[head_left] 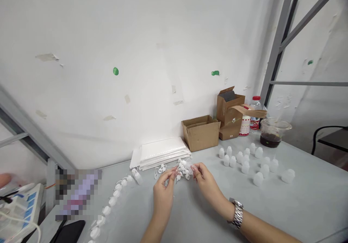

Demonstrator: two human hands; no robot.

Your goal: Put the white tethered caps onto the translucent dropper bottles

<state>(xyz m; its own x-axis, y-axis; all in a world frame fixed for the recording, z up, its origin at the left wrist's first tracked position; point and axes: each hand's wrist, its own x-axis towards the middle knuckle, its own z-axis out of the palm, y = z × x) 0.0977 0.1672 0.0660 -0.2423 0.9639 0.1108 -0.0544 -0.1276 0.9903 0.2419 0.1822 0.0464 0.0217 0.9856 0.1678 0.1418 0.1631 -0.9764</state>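
Above the grey table, my right hand [203, 179] pinches a small translucent plastic bottle [187, 164], which points left over a pile of white caps. My left hand [164, 185] is beside it, thumb and fingertips pressed together at the pile's near edge; what they hold, if anything, is too small to make out. Some tethered white caps [162, 168] lie just behind my left fingertips. Several open translucent bottles [245, 167] stand loosely grouped on the right. On the left, a curved row of bottles with white caps [112, 201] runs toward me, with one bottle [136, 176] tilted at its far end.
Behind the pile lie stacked white padded envelopes [163, 149], with an open cardboard box [202, 136] beside them. A brown paper bag [230, 118], a red-capped bottle [255, 112] and a tub of dark liquid [271, 138] stand back right. A black phone [72, 232] lies front left.
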